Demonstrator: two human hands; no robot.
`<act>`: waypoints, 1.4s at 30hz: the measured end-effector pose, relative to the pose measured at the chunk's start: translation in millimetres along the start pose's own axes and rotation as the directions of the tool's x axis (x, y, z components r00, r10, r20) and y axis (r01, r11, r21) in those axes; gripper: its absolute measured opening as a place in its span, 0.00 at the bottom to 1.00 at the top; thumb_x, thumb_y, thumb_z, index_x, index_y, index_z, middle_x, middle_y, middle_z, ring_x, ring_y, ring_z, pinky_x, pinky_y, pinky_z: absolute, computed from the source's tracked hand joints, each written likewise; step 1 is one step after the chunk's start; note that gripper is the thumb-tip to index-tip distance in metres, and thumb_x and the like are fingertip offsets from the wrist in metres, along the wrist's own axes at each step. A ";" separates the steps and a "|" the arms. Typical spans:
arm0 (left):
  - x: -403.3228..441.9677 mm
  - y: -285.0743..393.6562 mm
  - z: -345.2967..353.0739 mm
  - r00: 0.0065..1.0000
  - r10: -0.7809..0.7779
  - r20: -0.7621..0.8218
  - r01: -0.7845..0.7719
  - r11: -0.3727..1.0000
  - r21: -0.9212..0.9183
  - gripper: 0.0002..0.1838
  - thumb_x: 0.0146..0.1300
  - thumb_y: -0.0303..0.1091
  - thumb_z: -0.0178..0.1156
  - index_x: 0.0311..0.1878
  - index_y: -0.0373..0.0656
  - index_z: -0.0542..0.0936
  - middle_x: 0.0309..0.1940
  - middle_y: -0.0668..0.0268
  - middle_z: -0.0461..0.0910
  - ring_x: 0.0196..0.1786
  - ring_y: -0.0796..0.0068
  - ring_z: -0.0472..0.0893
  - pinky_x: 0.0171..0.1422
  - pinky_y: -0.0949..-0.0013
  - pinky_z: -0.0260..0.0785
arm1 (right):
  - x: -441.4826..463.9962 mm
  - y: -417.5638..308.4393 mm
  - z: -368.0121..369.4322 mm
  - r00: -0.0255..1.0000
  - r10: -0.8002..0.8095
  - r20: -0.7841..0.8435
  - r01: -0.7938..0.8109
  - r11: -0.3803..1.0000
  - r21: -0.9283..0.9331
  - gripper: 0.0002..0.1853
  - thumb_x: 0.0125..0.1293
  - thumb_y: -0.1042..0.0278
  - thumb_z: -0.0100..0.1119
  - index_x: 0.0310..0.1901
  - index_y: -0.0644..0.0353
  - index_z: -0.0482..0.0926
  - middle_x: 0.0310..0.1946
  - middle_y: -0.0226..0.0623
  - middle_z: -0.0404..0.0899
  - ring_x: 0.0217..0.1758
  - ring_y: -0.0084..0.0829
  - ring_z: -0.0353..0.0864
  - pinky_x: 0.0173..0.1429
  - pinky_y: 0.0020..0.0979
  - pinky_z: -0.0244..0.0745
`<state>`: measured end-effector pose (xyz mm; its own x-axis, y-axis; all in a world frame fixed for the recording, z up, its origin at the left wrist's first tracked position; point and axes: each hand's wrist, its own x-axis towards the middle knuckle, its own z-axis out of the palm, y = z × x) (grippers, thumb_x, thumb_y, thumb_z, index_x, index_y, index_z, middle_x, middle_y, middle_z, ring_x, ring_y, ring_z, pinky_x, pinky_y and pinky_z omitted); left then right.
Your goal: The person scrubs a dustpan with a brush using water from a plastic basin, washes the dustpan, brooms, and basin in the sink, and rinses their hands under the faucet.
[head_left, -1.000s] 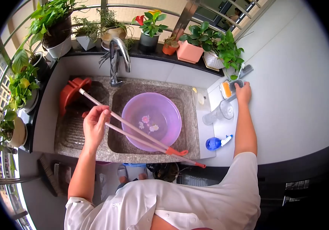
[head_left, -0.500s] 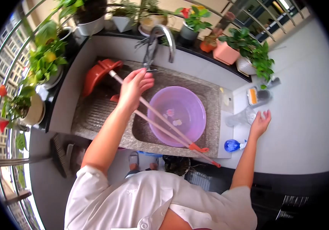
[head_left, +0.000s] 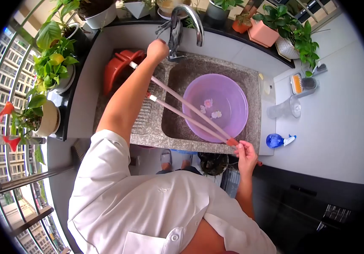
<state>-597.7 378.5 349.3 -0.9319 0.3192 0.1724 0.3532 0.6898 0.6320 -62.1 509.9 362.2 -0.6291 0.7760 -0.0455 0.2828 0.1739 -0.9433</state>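
My right hand (head_left: 246, 157) is at the front edge of the sink. Its thumb and fingers are closed at the red end of a long pinkish pole (head_left: 190, 106), which runs up to a red plastic dustpan-like head (head_left: 122, 67). A second pole (head_left: 182, 113) lies just below it, crossing over a purple basin (head_left: 240, 91). Water and small flower shapes show inside the basin. My left hand (head_left: 157, 51) is beside the chrome tap (head_left: 174, 42), left of its base; its fingers are hidden behind the back of the hand.
A stone sink (head_left: 254, 101) with a ribbed board holds the basin. On the right counter are a blue spray bottle (head_left: 277, 140), a clear plastic cup (head_left: 287, 108) and a brush holder (head_left: 302, 84). Potted plants (head_left: 57, 63) line the ledge. A dark bin (head_left: 213, 163) is below.
My right hand has moved left from beside the clear cup to the red pole end and closed on it. My left hand has moved up, closer to the tap base. The view has shifted.
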 end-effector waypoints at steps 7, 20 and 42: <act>-18.0 -15.0 95.8 0.930 0.296 0.220 -0.325 0.939 0.113 0.29 0.63 0.42 0.62 0.67 0.44 0.75 0.54 0.50 0.83 0.60 0.49 0.81 0.66 0.52 0.72 | 44.2 -6.7 23.8 0.962 0.169 0.212 -0.229 0.925 0.301 0.13 0.77 0.62 0.55 0.49 0.64 0.81 0.35 0.37 0.85 0.33 0.23 0.82 0.37 0.24 0.75; -96.2 31.1 84.3 0.831 -0.210 0.515 0.556 0.355 -0.752 0.19 0.77 0.45 0.50 0.50 0.41 0.84 0.38 0.64 0.86 0.43 0.63 0.82 0.53 0.59 0.74 | 231.9 176.4 54.6 0.925 0.336 -0.178 -0.378 0.861 -0.340 0.33 0.67 0.50 0.65 0.68 0.61 0.71 0.59 0.52 0.78 0.64 0.48 0.77 0.69 0.45 0.68; -57.8 -28.9 290.8 0.603 -0.132 0.787 0.794 0.189 -0.578 0.20 0.74 0.50 0.48 0.43 0.44 0.81 0.37 0.60 0.83 0.39 0.63 0.83 0.45 0.59 0.78 | 258.7 6.9 282.4 0.859 0.040 0.511 0.001 0.997 -0.080 0.24 0.79 0.52 0.41 0.55 0.60 0.83 0.56 0.43 0.83 0.63 0.43 0.80 0.71 0.40 0.67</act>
<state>-530.0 529.1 101.4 -0.5436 0.6128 -0.5735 -0.7213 0.0084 0.6926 -427.2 540.7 251.0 -0.8989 0.3634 -0.2447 0.3389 0.2228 -0.9141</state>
